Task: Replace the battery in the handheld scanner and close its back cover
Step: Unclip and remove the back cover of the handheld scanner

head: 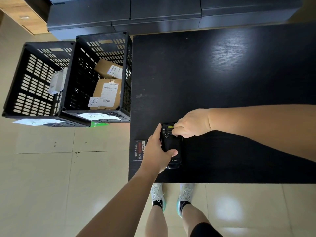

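Observation:
A black handheld scanner (171, 146) lies back-up near the front left corner of the black table (222, 74). My left hand (158, 151) grips its left side, with the thumb across the back and the index finger stretched along its edge. At the scanner's top end my right hand (191, 124) has its fingertips pinched on the back cover by a yellow label. A flat black battery (139, 149) with a red label rests on the table just left of my left hand, partly hidden by it.
Two black slotted crates stand on the floor left of the table; the nearer crate (80, 74) holds cardboard parcels (106, 93). Paper labels (97, 116) hang on the crate fronts. Dark cabinets (153, 14) line the back. My feet (172, 195) stand at the table's front edge.

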`<state>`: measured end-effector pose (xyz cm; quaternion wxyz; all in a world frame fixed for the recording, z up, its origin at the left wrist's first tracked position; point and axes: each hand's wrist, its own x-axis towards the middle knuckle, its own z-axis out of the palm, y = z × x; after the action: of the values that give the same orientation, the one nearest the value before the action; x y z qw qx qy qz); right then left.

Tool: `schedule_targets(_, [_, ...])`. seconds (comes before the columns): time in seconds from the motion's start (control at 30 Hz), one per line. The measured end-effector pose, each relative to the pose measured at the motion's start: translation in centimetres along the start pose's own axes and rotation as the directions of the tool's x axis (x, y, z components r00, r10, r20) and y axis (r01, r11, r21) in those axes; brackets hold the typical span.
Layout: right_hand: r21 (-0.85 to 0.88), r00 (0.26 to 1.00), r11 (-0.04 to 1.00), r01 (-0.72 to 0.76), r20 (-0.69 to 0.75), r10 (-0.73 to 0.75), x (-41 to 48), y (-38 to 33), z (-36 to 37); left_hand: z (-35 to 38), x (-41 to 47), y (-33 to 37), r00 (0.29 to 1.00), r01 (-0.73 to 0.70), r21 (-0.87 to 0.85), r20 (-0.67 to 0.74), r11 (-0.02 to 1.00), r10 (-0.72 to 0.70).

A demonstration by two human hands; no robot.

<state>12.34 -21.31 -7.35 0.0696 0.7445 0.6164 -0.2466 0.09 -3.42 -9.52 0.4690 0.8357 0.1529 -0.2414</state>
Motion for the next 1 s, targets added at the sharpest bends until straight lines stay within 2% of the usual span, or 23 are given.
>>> schedule_targets(0.23, [0.165,0.989,0.984,-0.068,-0.115,0.088,-0.3,0.0,0.9,-0.1,-0.1,0.1,1.0,0.001,-0.03,0.011,1.0,-0.001])
schedule_targets(0.4, [0.307,0.959,0.923,-0.232,-0.085,0.269,0.8,-0.8,1.8,0.0,-0.1,-0.1,1.0,-0.005,-0.029,-0.004,1.0,0.004])
schedule_targets(0.53, [0.356,0.96,0.905,-0.232,-0.063,0.271,0.6,-0.8,2.0,0.1,-0.1,0.0,1.0,-0.008,-0.032,-0.013,0.999,0.007])
schedule_targets(0.67, [0.327,0.985,0.939,-0.109,-0.095,0.147,-0.9,-0.3,1.0,0.0,-0.2,0.1,1.0,-0.02,-0.011,0.011,1.0,0.02])
schedule_targets(0.73, [0.398,0.963,0.901,-0.172,-0.125,0.239,-1.4,-1.0,0.9,0.0,-0.2,0.2,0.999,-0.03,0.011,0.019,0.999,0.03])
schedule_targets(0.8, [0.594,0.879,0.753,-0.282,-0.154,0.451,-1.8,-2.7,1.5,-0.1,-0.5,0.4,0.999,-0.039,0.045,0.013,0.998,0.038])
schedule_targets(0.9, [0.891,0.658,0.352,-0.287,-0.084,0.749,-2.0,-6.9,3.5,-0.4,-0.9,0.4,1.0,-0.029,0.041,0.001,0.999,0.029])
schedule_targets(0.93, [0.928,0.601,0.253,-0.272,-0.041,0.798,-1.9,-8.3,4.1,-0.5,-1.1,0.4,1.0,-0.02,0.029,-0.003,0.999,0.02])
schedule_targets(1.0, [0.957,0.534,0.134,-0.256,0.025,0.845,-1.3,-10.7,4.8,-0.8,-1.5,0.4,1.0,-0.011,0.023,-0.012,1.0,0.011])
